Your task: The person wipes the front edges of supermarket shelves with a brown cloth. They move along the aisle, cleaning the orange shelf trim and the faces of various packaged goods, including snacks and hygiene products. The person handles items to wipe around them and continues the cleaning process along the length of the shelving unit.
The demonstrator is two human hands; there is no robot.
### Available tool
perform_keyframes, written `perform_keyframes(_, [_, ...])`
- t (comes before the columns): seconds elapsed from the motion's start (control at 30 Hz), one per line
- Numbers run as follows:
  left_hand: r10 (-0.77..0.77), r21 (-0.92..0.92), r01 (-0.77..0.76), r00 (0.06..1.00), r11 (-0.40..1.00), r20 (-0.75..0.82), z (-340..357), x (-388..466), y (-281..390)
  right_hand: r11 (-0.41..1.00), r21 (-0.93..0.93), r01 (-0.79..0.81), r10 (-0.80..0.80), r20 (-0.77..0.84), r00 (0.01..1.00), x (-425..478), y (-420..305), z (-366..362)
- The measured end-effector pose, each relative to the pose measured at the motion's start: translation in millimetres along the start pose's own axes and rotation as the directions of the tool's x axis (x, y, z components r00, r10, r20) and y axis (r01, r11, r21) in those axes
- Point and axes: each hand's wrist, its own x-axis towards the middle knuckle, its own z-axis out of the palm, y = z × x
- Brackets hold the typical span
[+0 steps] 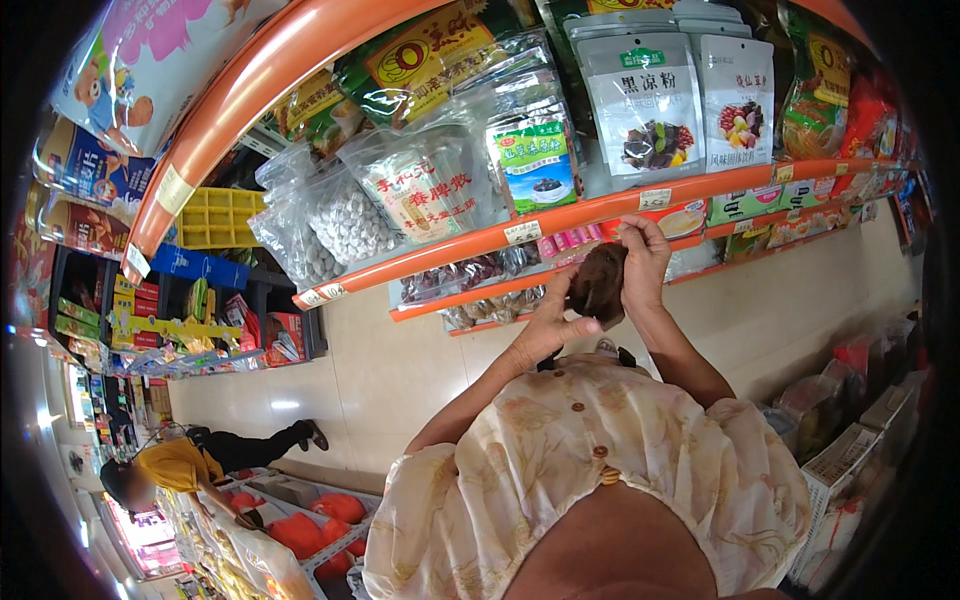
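Note:
Both hands hold a dark brown, shiny lump or packet (598,283) in front of my chest, by the shelf edge; its exact kind is unclear. My left hand (546,321) grips its left side, thumb along the lower edge and fingers partly behind. On the other side, my right hand (643,259) has its fingers pinched near the top right corner. Just beyond the hands runs an orange shelf rail (577,214) with price tags. Above it stand silver pouches (641,112), a green-labelled packet (534,169) and clear bags of pale round pieces (352,225).
Lower shelves (480,296) hold more bagged goods. Crates of packets (180,315) stand left on the tiled floor (375,382). A person in a yellow top (176,463) reaches over bins with red bags (300,532). Boxes (836,465) are stacked at right.

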Motion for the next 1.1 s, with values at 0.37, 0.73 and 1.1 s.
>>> perform_keyframes(0.37, [0.259,0.388,-0.164,0.944,0.907,-0.206,-6,-15,4,0.983,0.093,-0.160,0.145,0.149,0.978,-23,12,34])
perform_keyframes(0.73, [0.210,0.053,-0.219,0.798,0.974,-0.565,-38,-60,7,0.912,-0.053,-0.406,0.338,0.658,0.673,-55,7,63])
perform_keyframes(1.1, [0.393,0.357,-0.309,0.059,0.881,-0.918,-138,-98,16,0.871,-0.285,-0.399,0.484,0.361,0.797,-29,18,19])
